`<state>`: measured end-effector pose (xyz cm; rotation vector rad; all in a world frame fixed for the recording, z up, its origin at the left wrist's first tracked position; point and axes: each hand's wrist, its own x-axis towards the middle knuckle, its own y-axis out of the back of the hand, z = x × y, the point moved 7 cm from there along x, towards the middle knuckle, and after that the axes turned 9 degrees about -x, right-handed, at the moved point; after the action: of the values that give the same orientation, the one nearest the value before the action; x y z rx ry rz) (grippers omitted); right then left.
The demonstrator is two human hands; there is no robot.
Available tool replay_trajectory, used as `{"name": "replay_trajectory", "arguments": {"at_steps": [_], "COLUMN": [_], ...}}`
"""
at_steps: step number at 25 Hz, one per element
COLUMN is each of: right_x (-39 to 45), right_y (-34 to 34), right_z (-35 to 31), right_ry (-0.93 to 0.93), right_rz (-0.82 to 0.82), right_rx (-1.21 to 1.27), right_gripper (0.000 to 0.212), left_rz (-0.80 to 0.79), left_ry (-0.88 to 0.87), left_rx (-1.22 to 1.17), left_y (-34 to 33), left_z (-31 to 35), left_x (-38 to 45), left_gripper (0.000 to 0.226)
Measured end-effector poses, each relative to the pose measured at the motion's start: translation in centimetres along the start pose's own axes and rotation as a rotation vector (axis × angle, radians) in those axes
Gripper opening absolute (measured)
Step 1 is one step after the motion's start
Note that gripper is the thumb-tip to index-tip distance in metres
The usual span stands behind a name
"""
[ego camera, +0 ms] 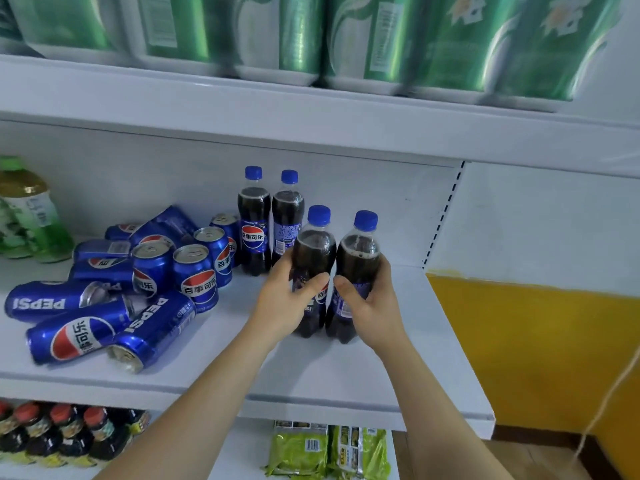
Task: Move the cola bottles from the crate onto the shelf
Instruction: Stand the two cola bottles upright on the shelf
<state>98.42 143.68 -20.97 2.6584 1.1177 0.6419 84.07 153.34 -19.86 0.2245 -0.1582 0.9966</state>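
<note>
Two cola bottles with blue caps stand upright side by side on the white shelf (398, 358). My left hand (287, 303) is wrapped around the left bottle (313, 247) at its label. The right bottle (358, 251) is held the same way by my right hand (372, 303). Their bases touch the shelf near its middle right. Behind them, against the back wall, stand two more cola bottles (254, 223) (288, 220), upright and touching each other. The crate is out of view.
A heap of blue Pepsi cans (145, 282), some upright and some lying, fills the shelf's left half. A green tea bottle (27, 213) stands far left. Green packs (346, 39) sit on the shelf above. Dark bottles (59, 434) and green packets (329, 452) lie on the shelf below.
</note>
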Motion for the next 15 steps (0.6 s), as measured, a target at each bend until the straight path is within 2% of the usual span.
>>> {"name": "replay_trajectory", "arguments": {"at_steps": [4, 6, 10, 15], "right_x": [-1.3, -1.9, -3.1, -1.7], "right_y": [-0.8, -0.8, -0.5, -0.3], "right_z": [0.8, 1.5, 2.0, 2.7], "right_ry": [-0.034, -0.056, -0.077, -0.130], "right_rz": [-0.027, -0.048, -0.176, -0.156], "right_rx": [-0.096, -0.173, -0.425, -0.520], "right_gripper": [0.074, 0.078, 0.092, 0.093], "left_rz": [-0.079, -0.087, -0.099, -0.014], "left_ry": [-0.021, 0.000, 0.017, 0.008], "left_rx": [0.094, 0.165, 0.606, 0.599], "left_y": [0.4, 0.7, 1.1, 0.5], "left_z": [-1.8, -2.7, -4.8, -4.8], "left_x": [0.1, -0.3, -1.0, -0.4], "left_gripper": [0.057, 0.057, 0.051, 0.051]}}
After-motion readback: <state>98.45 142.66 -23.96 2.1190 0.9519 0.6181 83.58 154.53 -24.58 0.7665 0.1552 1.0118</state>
